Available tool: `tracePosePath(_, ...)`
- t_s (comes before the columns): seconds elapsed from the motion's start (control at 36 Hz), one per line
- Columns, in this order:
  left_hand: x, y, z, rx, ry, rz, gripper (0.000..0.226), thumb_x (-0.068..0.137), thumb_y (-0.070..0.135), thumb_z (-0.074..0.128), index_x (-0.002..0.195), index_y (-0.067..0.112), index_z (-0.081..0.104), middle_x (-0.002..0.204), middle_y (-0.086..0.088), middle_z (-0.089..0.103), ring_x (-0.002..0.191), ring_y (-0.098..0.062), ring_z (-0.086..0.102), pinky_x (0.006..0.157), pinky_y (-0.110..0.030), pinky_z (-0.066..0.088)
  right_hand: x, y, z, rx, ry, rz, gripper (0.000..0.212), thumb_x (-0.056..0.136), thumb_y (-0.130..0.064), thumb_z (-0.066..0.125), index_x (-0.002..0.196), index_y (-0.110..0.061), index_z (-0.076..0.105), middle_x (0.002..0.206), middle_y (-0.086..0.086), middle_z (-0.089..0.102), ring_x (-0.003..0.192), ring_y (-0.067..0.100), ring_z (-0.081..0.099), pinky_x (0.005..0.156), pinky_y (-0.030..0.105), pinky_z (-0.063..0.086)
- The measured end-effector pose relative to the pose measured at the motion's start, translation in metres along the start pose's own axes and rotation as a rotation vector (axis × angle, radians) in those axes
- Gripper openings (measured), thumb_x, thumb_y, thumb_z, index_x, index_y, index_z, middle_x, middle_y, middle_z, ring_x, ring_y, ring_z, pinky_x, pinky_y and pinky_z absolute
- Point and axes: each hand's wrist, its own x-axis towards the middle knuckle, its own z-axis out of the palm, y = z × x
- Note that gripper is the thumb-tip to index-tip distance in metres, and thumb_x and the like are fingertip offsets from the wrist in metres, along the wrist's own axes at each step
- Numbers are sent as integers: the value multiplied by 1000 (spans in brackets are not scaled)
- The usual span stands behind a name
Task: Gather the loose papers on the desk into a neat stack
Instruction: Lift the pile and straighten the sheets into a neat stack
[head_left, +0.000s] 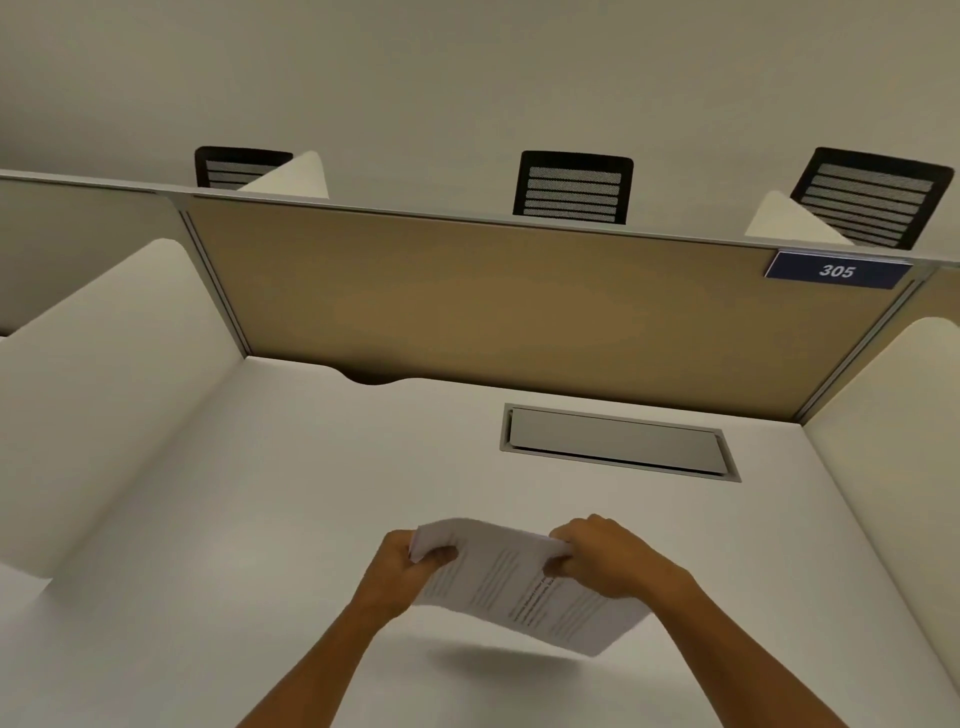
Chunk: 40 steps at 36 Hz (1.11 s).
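A bundle of white printed papers (524, 592) hangs in the air above the white desk (260, 519), throwing a shadow on the surface below it. My left hand (410, 564) grips the bundle's far left corner, thumb on top. My right hand (602, 553) pinches the far right edge. The sheets sag toward me and to the right. No other loose sheet shows on the desk.
A grey cable hatch (618, 441) is set into the desk behind the papers. A tan divider panel (493, 306) with a blue "305" plate (837, 270) closes the back. White side screens (104, 374) flank the desk. Three black mesh chairs (571, 187) stand beyond.
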Motion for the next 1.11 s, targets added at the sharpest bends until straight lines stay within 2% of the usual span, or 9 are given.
tracePosePath(0.08,0,-6,2,-71,58,-69,7,76,39,69,81,34,73,74,17,76,64,0,70,53,-11,50,-5,22,-1,109,3,22,24,88,-43,64,108,-32,71,104,-9,75,86,10,73,77,25,62)
tracePosePath(0.19,0,-23,0,-144,154,-170,5,86,28,74,83,25,72,69,11,76,60,-10,71,51,-18,50,-18,66,4,475,118,80,14,87,-29,73,100,-24,78,92,-5,79,84,13,76,77,34,64)
tracePosePath(0.25,1,-28,-1,-168,191,-211,6,85,28,74,83,22,72,67,7,76,61,-13,72,52,-21,52,-28,78,11,744,176,61,18,90,-20,73,106,-24,79,98,1,81,93,18,76,78,33,64)
tracePosePath(0.36,4,-32,2,-197,175,-228,7,86,28,73,87,21,72,75,0,76,68,-19,73,56,-26,55,-33,80,37,1036,261,86,31,83,-31,76,114,-27,76,109,5,79,102,22,74,79,26,61)
tracePosePath(0.5,7,-36,8,-175,124,-218,5,87,28,73,84,23,72,75,2,76,71,-18,72,58,-24,53,-24,78,72,1090,308,178,20,92,-19,71,108,-29,77,103,2,79,101,18,73,85,28,55)
tracePosePath(0.64,8,-43,7,-210,133,-217,4,85,25,75,87,28,73,81,2,78,77,-14,73,61,-22,55,-18,71,87,1141,396,223,17,94,-17,68,100,-27,80,98,3,80,95,20,75,82,31,58)
tracePosePath(0.72,7,-49,4,-209,83,-198,10,83,20,77,87,29,77,85,3,80,79,-10,75,62,-16,56,-17,65,93,1150,429,229,22,95,-16,68,98,-34,80,96,0,80,89,11,75,74,24,58)
tracePosePath(1.0,15,-68,4,-124,27,-156,23,84,13,76,96,33,76,92,5,79,87,-8,73,73,-20,53,-5,67,108,1159,387,274,20,94,-15,68,106,-29,75,98,-2,80,96,14,74,80,27,57)
tracePosePath(1.11,19,-71,4,-140,46,-144,21,85,14,75,96,32,77,92,4,79,87,-6,73,73,-20,54,0,69,104,1140,396,264,26,97,-13,64,97,-33,79,94,-2,80,90,11,75,70,23,59)
